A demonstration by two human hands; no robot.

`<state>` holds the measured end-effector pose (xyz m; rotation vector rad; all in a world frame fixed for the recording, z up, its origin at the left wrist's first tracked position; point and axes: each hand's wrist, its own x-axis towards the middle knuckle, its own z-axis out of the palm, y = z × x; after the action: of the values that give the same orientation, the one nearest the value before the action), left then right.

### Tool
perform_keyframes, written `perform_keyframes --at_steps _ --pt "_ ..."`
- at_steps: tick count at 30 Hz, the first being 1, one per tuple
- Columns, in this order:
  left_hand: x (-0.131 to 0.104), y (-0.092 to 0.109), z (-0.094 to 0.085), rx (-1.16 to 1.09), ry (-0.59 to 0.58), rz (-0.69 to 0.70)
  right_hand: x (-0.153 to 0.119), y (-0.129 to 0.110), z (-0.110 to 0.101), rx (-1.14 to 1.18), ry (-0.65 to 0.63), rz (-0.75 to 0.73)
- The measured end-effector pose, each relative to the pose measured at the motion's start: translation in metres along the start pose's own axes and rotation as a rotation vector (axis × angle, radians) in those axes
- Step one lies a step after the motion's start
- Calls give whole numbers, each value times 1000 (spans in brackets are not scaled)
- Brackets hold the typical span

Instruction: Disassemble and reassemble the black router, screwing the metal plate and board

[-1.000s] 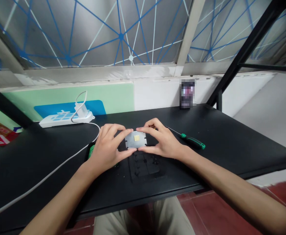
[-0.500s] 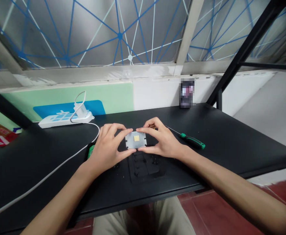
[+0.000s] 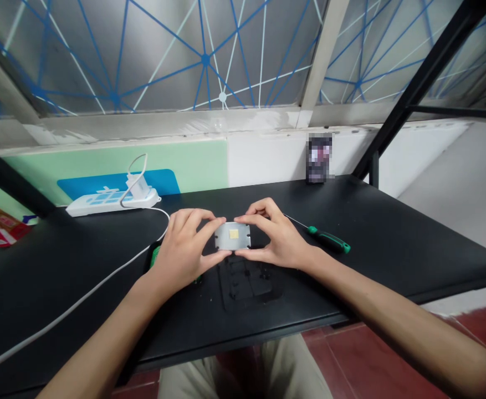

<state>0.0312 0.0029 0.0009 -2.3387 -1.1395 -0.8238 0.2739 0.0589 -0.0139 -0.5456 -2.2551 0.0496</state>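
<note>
Between my two hands is a small silver metal plate (image 3: 223,241) with notched short sides and a pale yellow square at its middle. My left hand (image 3: 187,244) pinches its left part, thumb at the lower edge and fingers at the upper one. In the same way my right hand (image 3: 276,235) grips the right part. Under the plate, a black plastic part with raised ribs (image 3: 246,285) lies on the table. A green item (image 3: 155,255) is mostly covered by my left hand. Right of my right hand rests a screwdriver (image 3: 329,239) with a green and black handle.
A white power strip (image 3: 97,205) with a plugged-in charger (image 3: 138,187) stands at the back left, its white cable (image 3: 101,282) running across the black table (image 3: 392,238). A pixelated dark upright object (image 3: 318,160) leans on the wall. A red and orange packet (image 3: 1,224) lies far left.
The plate tilts slightly differently and looks a little shorter in height. Both hands keep their hold on it; the whole view has shifted slightly.
</note>
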Motion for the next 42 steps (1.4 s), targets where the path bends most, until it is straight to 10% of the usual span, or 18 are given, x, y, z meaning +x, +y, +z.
perform_keyframes --at_steps 42 --pt "2 1 1 -40 18 3 1 3 -1 -1 -14 -7"
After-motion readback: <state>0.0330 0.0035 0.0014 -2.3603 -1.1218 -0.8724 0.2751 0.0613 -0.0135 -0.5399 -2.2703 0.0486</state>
